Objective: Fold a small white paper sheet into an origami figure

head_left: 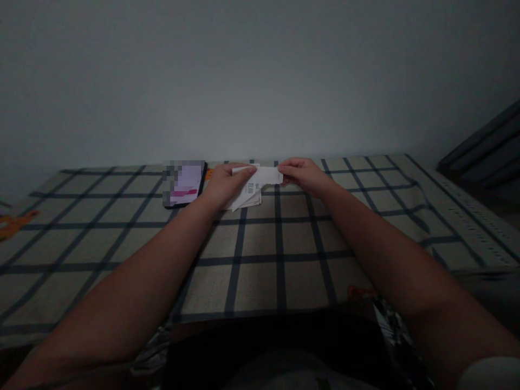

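Between my two hands is a white paper slip (pixel 268 175), printed with dark text that looks like a receipt. My left hand (pixel 227 181) pinches its left part, thumb on top and fingers hidden beneath. The thumb and fingers of my right hand (pixel 300 172) are closed on the slip's right end. Under the slip, close to my left hand, more white papers (pixel 254 200) show their lower edges; whether they rest on the cloth or are held too, I cannot tell. Just left of my left hand lies a tablet or large phone (pixel 189 181) with a lit screen, partly blurred out.
A light checked tablecloth (pixel 260 281) with dark blue lines covers the table, with orange figures on it. Behind the table rises a plain grey wall (pixel 260 76). Dark striped fabric (pixel 491 141) hangs at the far right.
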`<state>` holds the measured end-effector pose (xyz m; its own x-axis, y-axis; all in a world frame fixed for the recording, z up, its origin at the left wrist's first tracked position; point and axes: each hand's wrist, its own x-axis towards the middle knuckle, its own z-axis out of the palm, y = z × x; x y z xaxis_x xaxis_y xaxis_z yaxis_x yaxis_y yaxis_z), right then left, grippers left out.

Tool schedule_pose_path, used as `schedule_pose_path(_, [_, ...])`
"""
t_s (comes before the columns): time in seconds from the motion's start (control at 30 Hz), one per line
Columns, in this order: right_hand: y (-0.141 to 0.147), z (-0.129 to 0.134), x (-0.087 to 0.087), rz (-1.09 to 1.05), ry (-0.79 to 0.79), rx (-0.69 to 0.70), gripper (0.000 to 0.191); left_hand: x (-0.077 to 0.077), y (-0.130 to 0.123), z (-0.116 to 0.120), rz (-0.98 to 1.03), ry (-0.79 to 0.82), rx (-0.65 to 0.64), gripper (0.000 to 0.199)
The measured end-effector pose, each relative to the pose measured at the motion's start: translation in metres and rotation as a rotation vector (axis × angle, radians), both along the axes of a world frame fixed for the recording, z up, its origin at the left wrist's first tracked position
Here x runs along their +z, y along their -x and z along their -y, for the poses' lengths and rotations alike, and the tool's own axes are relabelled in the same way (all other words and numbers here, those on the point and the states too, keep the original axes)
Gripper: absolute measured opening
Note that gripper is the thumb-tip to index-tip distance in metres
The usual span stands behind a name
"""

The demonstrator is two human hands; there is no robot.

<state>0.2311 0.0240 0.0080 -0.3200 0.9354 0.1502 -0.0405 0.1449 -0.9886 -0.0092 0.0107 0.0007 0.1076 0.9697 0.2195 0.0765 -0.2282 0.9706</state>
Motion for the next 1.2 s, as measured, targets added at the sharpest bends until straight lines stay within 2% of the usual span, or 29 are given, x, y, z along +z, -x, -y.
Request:
schedule_pose_path(0.13, [-0.0009, -0.0013, -0.0006, 0.017, 0.006, -0.009, 0.020, -0.0022, 0.0005, -0.0030, 0.000, 0.027, 0.001, 0.061])
schedule_pose_path(0.3, [-0.0014, -0.0020, 0.0004, 0.032, -0.007, -0.063, 0.010, 0.0025, -0.0026, 0.0005, 0.079, 0.089, 0.002, 0.059])
schedule_pose_path(0.8, [-0.0018, -0.0052, -0.0039, 0.019, -0.039, -0.044, 0.009, 0.0062, -0.0056, -0.0018, 0.269, 0.200, -0.061, 0.048])
schedule_pose_path(1.03, [0.0006, -0.0023, -0.0013, 0.038, -0.045, -0.090, 0.005, 0.0031, -0.0035, 0.0002, 0.135, 0.153, -0.035, 0.052])
schedule_pose_path(1.2, [0.0019, 0.0002, 0.0007, 0.092, -0.070, -0.063, 0.009, 0.0021, -0.0048, 0.0048, 0.041, 0.067, 0.010, 0.052])
